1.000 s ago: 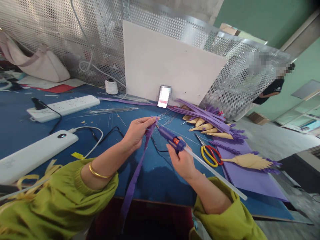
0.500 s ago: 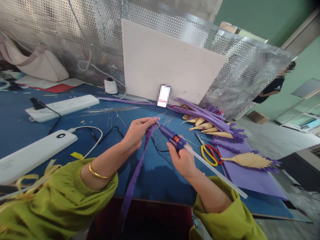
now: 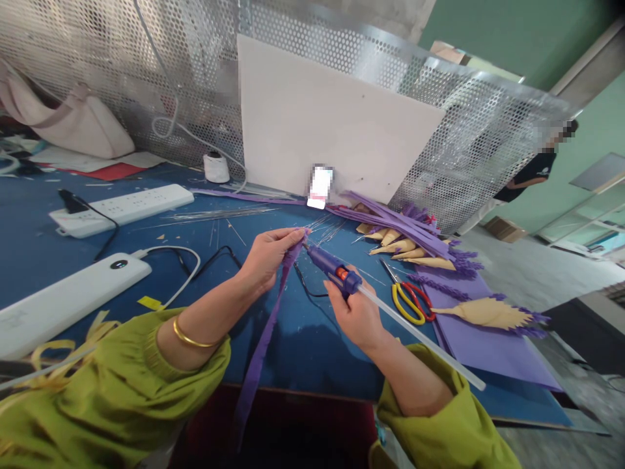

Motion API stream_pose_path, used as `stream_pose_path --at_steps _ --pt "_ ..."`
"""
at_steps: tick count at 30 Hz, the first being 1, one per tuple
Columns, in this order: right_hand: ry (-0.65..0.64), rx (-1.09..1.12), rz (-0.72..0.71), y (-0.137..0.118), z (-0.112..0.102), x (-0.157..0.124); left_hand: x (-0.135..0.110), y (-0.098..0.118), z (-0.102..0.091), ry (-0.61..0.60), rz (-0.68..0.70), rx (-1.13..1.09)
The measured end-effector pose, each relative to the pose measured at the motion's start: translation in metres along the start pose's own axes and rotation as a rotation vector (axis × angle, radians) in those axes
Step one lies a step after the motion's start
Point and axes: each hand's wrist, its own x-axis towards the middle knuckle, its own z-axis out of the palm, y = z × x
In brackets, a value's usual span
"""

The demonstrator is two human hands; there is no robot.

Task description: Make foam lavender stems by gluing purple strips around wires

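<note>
Between the thumb and fingers of my left hand [image 3: 273, 257] is the top end of a long purple paper strip [image 3: 266, 335]. The strip hangs down past the table's front edge. My right hand [image 3: 359, 312] is wrapped round a blue glue gun [image 3: 329, 266], whose nozzle points up and left at the pinched end. Whether the nozzle touches the paper I cannot tell. A long clear glue stick [image 3: 424, 335] sticks out of the gun's back, over my right forearm. Scissors [image 3: 413, 303] with red and yellow handles lie to the right of that hand.
Purple paper sheets [image 3: 493, 355], a wrapped lavender bunch [image 3: 498, 312] and more bunches [image 3: 405, 247] are at the right. Thin wires [image 3: 215, 213] lie behind my hands. A phone [image 3: 319, 187] leans on a white board [image 3: 332, 111]. Power strips [image 3: 129, 205] and cables occupy the left.
The glue gun has shifted very slightly left and down, its nozzle still close to the pinched end of the strip. Both hands keep their grip.
</note>
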Motion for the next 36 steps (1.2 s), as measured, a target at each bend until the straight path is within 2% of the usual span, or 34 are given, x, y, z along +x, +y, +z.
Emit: stream_pose_path --at_steps 36 --pt "-0.148 0.018 -0.04 -0.013 -0.013 0.004 0.001 0.002 0.0 0.064 0.011 0.014"
